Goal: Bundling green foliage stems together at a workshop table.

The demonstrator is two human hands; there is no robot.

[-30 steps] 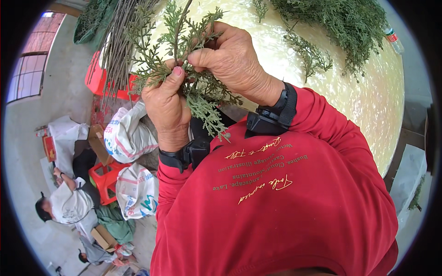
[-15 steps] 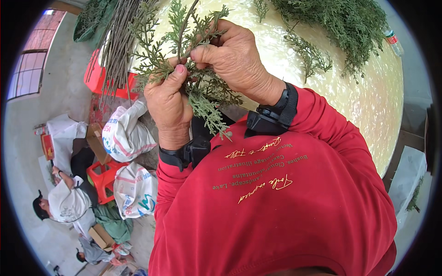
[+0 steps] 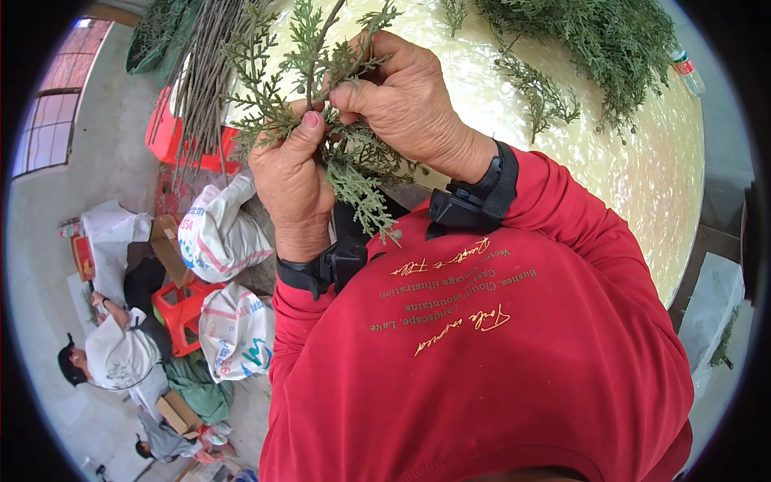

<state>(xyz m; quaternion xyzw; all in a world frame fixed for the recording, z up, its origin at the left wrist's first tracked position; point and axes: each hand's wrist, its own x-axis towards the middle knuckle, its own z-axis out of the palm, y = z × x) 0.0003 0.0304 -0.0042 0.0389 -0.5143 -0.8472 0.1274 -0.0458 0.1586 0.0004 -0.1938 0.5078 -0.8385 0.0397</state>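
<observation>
My left hand [image 3: 295, 181] is closed around a bunch of green conifer sprigs [image 3: 353, 193], its thumb pressed on a brown stem [image 3: 317, 52] that rises up through them. At the same spot my right hand [image 3: 414, 104] pinches the stems between thumb and fingers, close to the left thumb. Scaly fronds fan out above and below both hands. The exact point where the stems meet is partly hidden by my fingers. Each wrist wears a black strap with a dark device.
A large heap of conifer branches [image 3: 586, 48] and a loose sprig [image 3: 536, 92] lie on the shiny cream table [image 3: 642, 177]. Thin bare sticks [image 3: 201, 88] lean at the left. White sacks [image 3: 229, 233], a red stool [image 3: 178, 309] and a seated person [image 3: 120, 349] are beyond. A plastic bottle [image 3: 685, 71] is at far right.
Both hands have shifted very slightly to the left with the sprigs, keeping their grip. Little else differs.
</observation>
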